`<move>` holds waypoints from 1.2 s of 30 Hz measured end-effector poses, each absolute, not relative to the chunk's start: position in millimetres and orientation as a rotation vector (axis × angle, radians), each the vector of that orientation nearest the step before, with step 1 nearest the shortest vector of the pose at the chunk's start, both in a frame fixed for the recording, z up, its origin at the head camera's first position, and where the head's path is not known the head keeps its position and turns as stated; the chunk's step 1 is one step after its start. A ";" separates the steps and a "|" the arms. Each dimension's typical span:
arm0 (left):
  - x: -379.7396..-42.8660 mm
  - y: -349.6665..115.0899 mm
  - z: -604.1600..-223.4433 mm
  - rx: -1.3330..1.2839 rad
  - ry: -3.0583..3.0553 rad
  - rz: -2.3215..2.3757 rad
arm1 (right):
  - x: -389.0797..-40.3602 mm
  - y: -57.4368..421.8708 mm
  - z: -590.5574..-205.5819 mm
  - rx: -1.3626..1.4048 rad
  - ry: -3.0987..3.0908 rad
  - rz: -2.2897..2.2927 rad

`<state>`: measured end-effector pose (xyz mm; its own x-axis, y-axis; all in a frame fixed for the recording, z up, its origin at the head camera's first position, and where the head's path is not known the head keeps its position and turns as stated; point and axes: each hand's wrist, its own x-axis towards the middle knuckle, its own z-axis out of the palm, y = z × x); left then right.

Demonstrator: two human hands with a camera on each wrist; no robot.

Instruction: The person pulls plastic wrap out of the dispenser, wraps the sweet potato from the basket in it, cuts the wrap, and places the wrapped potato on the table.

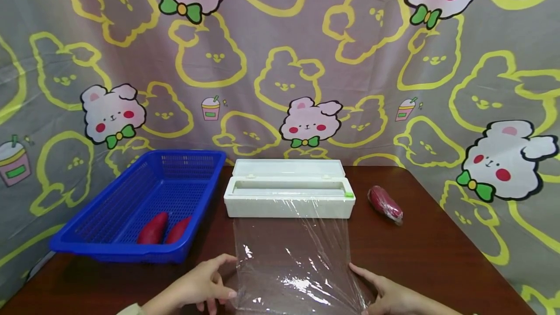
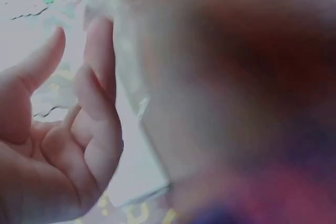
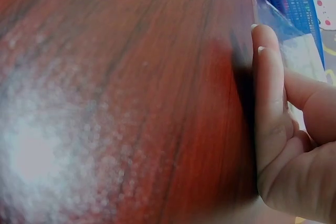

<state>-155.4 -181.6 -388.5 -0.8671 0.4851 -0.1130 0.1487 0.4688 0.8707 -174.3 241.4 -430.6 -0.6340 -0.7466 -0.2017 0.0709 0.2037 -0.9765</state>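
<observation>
A sheet of clear cling film (image 1: 293, 261) runs from a white film dispenser (image 1: 288, 207) toward me over the table, with creases gathering at its lower right corner. At its left edge is my left hand (image 1: 203, 283), thumb and index finger spread apart; in the left wrist view, nothing shows between the fingers of this hand (image 2: 73, 135). My right hand (image 1: 387, 295) touches the film's right edge, index finger extended. From the right wrist, two fingers of that hand (image 3: 283, 135) look nearly straight, and the thumb tip is partly hidden.
A blue plastic basket (image 1: 118, 252) on the left holds two red sweet potatoes (image 1: 153, 229). Another sweet potato (image 1: 385, 203), wrapped in film, lies right of the dispenser. The dispenser's lid (image 1: 288, 167) stands raised. Behind the brown table (image 1: 420, 237) hangs a patterned curtain (image 1: 372, 77).
</observation>
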 end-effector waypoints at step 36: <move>-217.7 -305.6 -337.0 0.442 3.150 1.413 | -175.5 242.1 -434.2 -0.634 1.690 -1.556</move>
